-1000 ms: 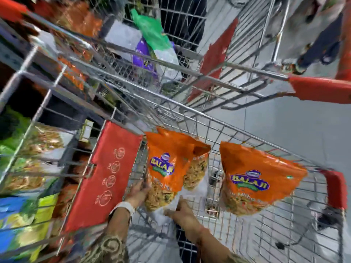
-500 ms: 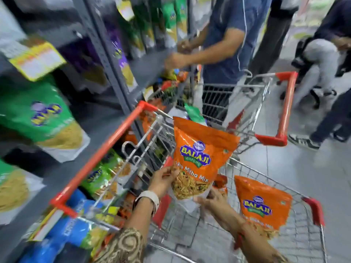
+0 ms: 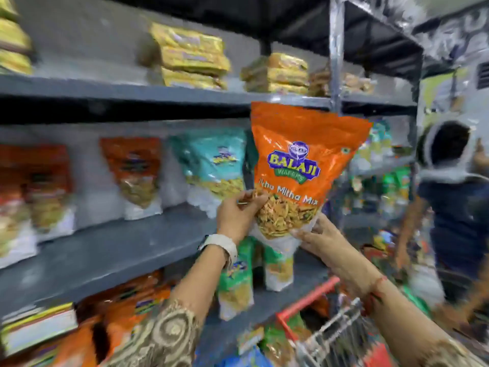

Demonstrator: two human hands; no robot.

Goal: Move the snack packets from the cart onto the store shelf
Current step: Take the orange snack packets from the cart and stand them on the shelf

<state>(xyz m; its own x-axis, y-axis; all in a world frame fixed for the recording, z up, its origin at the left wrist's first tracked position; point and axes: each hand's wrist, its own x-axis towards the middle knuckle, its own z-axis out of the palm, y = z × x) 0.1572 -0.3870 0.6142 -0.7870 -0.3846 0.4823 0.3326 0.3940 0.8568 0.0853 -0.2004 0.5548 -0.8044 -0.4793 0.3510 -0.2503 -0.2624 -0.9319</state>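
Observation:
I hold an orange snack packet (image 3: 301, 160) upright in front of the grey store shelf (image 3: 111, 247). My left hand (image 3: 238, 215) grips its lower left edge, and my right hand (image 3: 320, 234) supports its bottom right corner. On that shelf stand other packets: two orange ones (image 3: 135, 170) and a teal one (image 3: 214, 165) just left of the held packet. The cart (image 3: 336, 337), with its red rim and wire sides, shows at the bottom right, below my right forearm.
Yellow packets (image 3: 190, 56) are stacked on the shelf above. Green packets (image 3: 235, 282) stand on the lower shelf under my hands. A metal upright post (image 3: 334, 54) rises behind the held packet. A person in dark clothes (image 3: 460, 197) stands at the right.
Both hands lifted the orange packet out of the cart and up to the middle shelf. My view swung from the cart up to the shelves.

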